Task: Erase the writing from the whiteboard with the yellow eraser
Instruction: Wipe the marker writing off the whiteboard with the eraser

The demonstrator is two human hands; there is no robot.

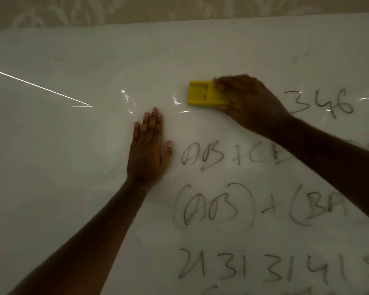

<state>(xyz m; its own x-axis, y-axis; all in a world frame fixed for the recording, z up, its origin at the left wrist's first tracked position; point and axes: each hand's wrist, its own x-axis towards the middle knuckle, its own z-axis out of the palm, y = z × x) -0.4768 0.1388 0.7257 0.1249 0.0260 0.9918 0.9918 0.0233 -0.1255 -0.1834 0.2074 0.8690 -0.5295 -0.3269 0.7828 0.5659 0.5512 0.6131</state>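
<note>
A large whiteboard (pixel 62 156) fills the view in dim light. My right hand (pixel 247 101) grips the yellow eraser (pixel 200 93) by its right end and holds it flat against the board. Right of that hand stands the dark number 346 (pixel 320 102). Lower on the right run several rows of dark handwriting (pixel 211 206): letters, brackets, plus signs and digits. My right forearm covers part of these rows. My left hand (pixel 148 149) lies flat on the board with straight fingers, left of the writing and below left of the eraser.
The board's top edge (pixel 179 21) meets a patterned wall (pixel 136 8) behind it. Bright streaks of reflected light (pixel 38 87) cross the board's left half, which carries no writing.
</note>
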